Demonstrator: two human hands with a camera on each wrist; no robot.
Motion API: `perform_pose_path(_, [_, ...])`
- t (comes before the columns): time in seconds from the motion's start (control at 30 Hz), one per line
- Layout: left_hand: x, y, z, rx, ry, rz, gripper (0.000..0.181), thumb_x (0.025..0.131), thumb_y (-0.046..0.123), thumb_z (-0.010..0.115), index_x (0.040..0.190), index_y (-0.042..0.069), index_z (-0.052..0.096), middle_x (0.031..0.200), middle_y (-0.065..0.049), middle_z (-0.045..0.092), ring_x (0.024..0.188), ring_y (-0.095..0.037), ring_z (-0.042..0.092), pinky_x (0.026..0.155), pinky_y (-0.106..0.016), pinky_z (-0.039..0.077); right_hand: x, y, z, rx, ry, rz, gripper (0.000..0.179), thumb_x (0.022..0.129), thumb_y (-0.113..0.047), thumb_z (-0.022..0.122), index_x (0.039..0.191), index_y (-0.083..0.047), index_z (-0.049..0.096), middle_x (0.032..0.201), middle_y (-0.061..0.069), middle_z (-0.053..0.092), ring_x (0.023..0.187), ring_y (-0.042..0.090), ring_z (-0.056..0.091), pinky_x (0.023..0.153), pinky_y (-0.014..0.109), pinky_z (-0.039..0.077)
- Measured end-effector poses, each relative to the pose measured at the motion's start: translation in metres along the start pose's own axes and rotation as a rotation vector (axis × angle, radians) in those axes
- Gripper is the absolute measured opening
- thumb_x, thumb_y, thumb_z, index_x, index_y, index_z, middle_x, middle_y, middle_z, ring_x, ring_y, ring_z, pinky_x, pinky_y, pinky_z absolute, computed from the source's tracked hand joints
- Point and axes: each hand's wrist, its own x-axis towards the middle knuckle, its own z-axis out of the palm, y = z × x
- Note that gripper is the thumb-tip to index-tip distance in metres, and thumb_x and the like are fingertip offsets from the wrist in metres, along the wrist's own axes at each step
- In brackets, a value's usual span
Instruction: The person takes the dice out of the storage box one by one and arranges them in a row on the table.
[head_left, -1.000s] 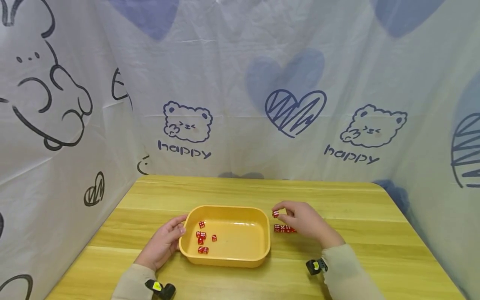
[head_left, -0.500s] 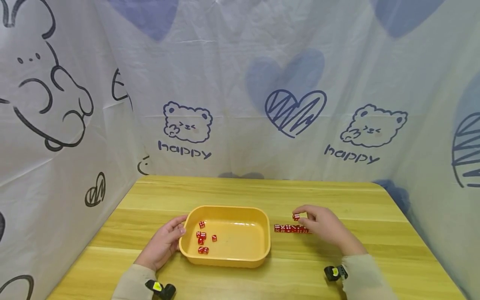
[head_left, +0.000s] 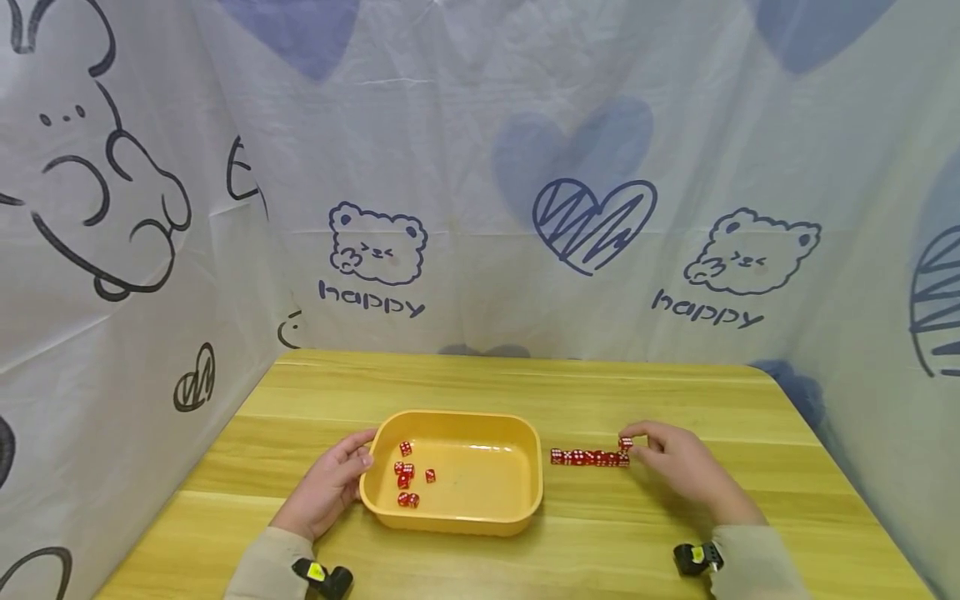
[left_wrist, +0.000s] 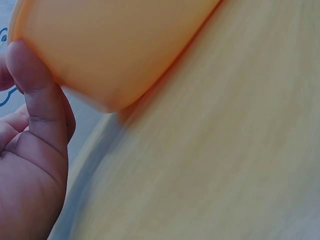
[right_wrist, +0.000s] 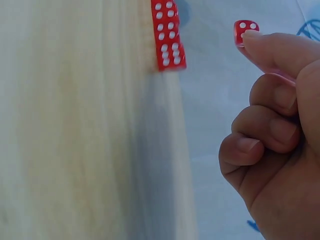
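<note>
My left hand [head_left: 324, 487] grips the left side of a yellow plastic tub [head_left: 480, 479], thumb at the rim. In the left wrist view the thumb presses against the outer wall of the tub [left_wrist: 115, 55]. Several red dice [head_left: 404, 481] with white pips lie in the tub's left half. To the right of the tub, more red dice [head_left: 588, 457] stand in a straight row on the table. My right hand [head_left: 686, 471] pinches one red die [right_wrist: 245, 31] between thumb and index finger, by the row's right end. The other fingers are curled in.
The light wooden table [head_left: 480, 383] carries everything. A white cloth [head_left: 480, 150] with printed hearts and bears hangs behind it and along both sides. Each wrist wears a black strap with a small camera [head_left: 697, 558].
My right hand has moved right along the row with the pinched die, then lower toward the row's right end. More of the row now shows. The left hand and tub stay put.
</note>
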Motion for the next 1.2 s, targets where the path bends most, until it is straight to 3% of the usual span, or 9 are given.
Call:
perform_pose_path(0.33, [0.001,-0.001,0.0,-0.004,0.003,0.0,0.06,0.106,0.013,0.052,0.157,-0.004,0.024,0.121,-0.018,0.052,0.096,-0.018,0.062,0.078,-0.031,0.059,-0.005,0.017,-0.001,-0.007,0.002,0.011,0.029,0.098,-0.021,0.067,0.126,-0.013,0.07,0.068,0.0,0.047,0.058,0.015,0.042,0.054,0.031,0.038])
perform_pose_path(0.6, [0.002,-0.002,0.0,0.0,0.006,0.001,0.06,0.106,0.013,0.053,0.157,-0.003,0.025,0.117,-0.015,0.051,0.093,-0.017,0.061,0.076,-0.03,0.059,-0.004,0.026,0.004,0.013,-0.008,0.081,0.028,0.097,-0.021,0.068,0.124,-0.015,0.071,0.069,0.001,0.049,0.06,0.017,0.043,0.057,0.032,0.038])
perform_pose_path(1.0, [0.002,-0.001,0.0,0.005,0.016,0.002,0.06,0.106,0.011,0.053,0.157,-0.003,0.025,0.114,-0.014,0.05,0.091,-0.016,0.06,0.076,-0.029,0.059,-0.002,0.027,0.01,-0.046,-0.006,0.064,0.026,0.095,-0.019,0.069,0.121,-0.014,0.073,0.07,0.001,0.05,0.063,0.018,0.045,0.064,0.035,0.039])
perform_pose_path(1.1, [0.001,-0.001,0.0,0.012,0.014,-0.001,0.061,0.105,0.012,0.053,0.157,-0.003,0.025,0.117,-0.015,0.051,0.092,-0.016,0.061,0.077,-0.03,0.059,-0.001,0.028,0.01,-0.065,-0.016,0.067,0.026,0.095,-0.021,0.07,0.12,-0.016,0.073,0.08,0.0,0.058,0.073,0.019,0.05,0.071,0.038,0.043])
perform_pose_path(1.2, [0.0,-0.002,0.0,0.017,0.004,0.005,0.063,0.105,0.014,0.054,0.158,-0.003,0.023,0.123,-0.018,0.052,0.095,-0.018,0.062,0.078,-0.03,0.059,-0.001,0.03,0.011,-0.075,-0.022,0.065,0.026,0.096,-0.023,0.07,0.12,-0.018,0.074,0.104,0.006,0.069,0.094,0.027,0.062,0.085,0.048,0.05])
